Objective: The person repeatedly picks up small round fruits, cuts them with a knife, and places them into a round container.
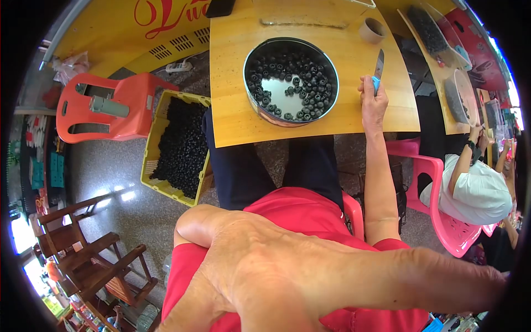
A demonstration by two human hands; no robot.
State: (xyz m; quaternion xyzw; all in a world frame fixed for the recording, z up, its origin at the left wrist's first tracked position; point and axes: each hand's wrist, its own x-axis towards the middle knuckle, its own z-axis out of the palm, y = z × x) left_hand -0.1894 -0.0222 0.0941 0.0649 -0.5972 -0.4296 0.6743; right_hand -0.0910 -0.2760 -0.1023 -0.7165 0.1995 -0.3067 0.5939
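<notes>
My left hand (265, 265) is raised close to the camera, large in the lower middle, its fingers apart and nothing seen in it. On the wooden table's right part, my right hand (373, 105) is wrapped round the blue handle of a knife (379, 65), whose blade points up and away. To the left of that hand stands a round tin (292, 123) with many small black round parts (318, 88) in it. Its pale bottom shows between the parts.
A yellow crate (148, 160) full of black pieces sits on the floor left of the table (232, 72). A tape roll (372, 30) lies at the back right. Left are a red stool (133, 97) and wooden chairs (88, 265). A person in white (475, 188) sits right.
</notes>
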